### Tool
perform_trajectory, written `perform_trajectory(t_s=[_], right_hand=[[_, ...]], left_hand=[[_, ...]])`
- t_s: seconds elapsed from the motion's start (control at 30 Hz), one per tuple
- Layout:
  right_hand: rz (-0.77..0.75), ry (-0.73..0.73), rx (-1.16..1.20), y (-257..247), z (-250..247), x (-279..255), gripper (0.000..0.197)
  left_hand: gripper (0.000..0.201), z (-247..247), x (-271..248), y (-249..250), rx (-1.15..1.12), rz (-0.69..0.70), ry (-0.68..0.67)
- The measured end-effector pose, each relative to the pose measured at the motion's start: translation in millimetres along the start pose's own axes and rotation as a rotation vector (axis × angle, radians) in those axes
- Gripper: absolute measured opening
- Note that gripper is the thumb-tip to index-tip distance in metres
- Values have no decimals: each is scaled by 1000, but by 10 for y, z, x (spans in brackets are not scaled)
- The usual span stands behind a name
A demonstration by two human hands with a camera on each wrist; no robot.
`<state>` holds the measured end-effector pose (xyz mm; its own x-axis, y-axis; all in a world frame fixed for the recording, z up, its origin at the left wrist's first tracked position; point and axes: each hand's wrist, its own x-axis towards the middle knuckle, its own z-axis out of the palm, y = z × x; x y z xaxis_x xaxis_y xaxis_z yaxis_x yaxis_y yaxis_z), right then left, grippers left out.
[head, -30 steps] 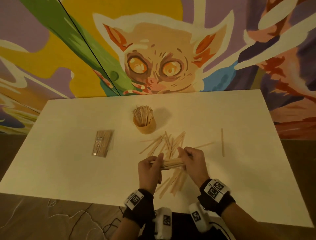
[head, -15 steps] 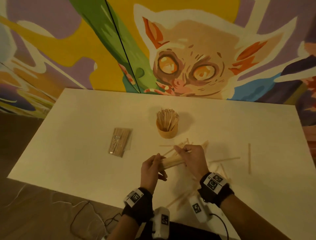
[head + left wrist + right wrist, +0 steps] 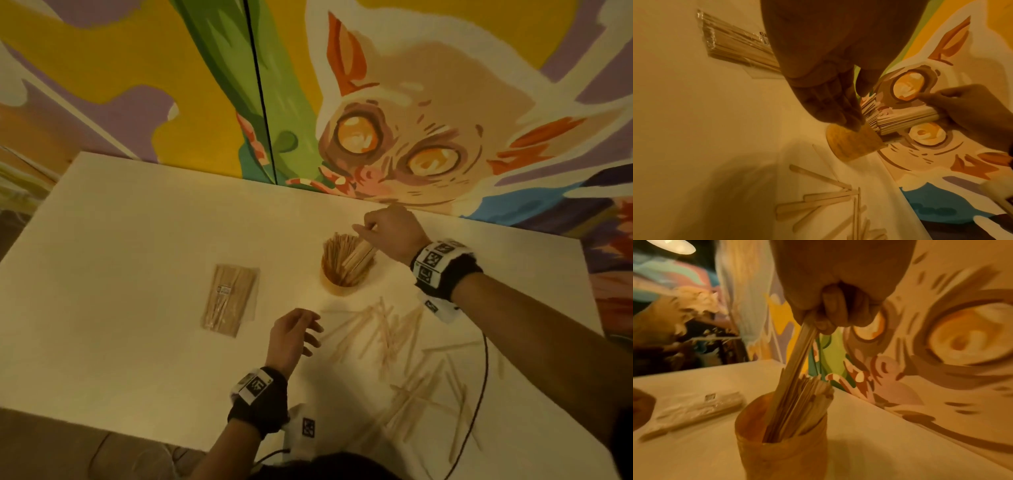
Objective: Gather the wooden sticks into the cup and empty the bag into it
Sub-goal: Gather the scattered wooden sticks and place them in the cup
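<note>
A brown cup (image 3: pixel 339 287) (image 3: pixel 781 456) (image 3: pixel 851 142) full of upright wooden sticks stands mid-table. My right hand (image 3: pixel 380 233) (image 3: pixel 830 311) grips a bundle of wooden sticks (image 3: pixel 359 255) (image 3: pixel 795 363) (image 3: pixel 906 120) slanting down into the cup's mouth. My left hand (image 3: pixel 294 334) (image 3: pixel 830 104) hovers empty in front of the cup, fingers loosely bent. Several loose sticks (image 3: pixel 387 329) (image 3: pixel 818 203) lie scattered on the table in front of the cup. The clear bag of sticks (image 3: pixel 229 298) (image 3: pixel 735 48) (image 3: pixel 694 412) lies flat to the cup's left.
The white table (image 3: pixel 120 257) butts against a painted mural wall (image 3: pixel 411 102) just behind the cup. A black cable (image 3: pixel 479 394) hangs from my right wrist across the near right of the table. More loose sticks (image 3: pixel 442 404) lie toward the near right edge.
My right hand has carried the bundle from in front of me up and away into the cup. My left hand let go of the bundle and stayed behind, empty.
</note>
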<state>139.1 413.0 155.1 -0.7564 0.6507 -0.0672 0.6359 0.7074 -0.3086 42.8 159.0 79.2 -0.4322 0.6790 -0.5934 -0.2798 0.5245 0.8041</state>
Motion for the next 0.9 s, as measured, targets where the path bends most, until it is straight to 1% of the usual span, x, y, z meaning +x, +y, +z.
perform_trajectory(t_s=[0.07,0.13,0.23,0.3,0.43,0.53,0.73,0.9], right_hand=[[-72,-116,-148,-187,76,140,41],[-123,-189,-247,-343,186,243,41],[-145,-276,-301,-479,394,292,43],[-147,-303,-301,-513,537,251,46],[-143,-246,-213,-476,742,149,47],[-115,-216,-212,-453,735,108,48],[-21,-279,-118,-498,603,50,54],[40,-126,-82,-432,332,-72,49]], left_hand=[[26,-17,89,-11,4,-15,-26],[25,-23,180,-23,12,-25,-57],[23,-24,300,-20,65,-33,-118],[22,-18,375,-14,116,-23,-147],[21,-29,490,13,162,-12,-171],[21,-37,549,24,170,-18,-189],[21,-10,535,61,226,-10,-209],[19,-48,432,-25,291,37,-214]])
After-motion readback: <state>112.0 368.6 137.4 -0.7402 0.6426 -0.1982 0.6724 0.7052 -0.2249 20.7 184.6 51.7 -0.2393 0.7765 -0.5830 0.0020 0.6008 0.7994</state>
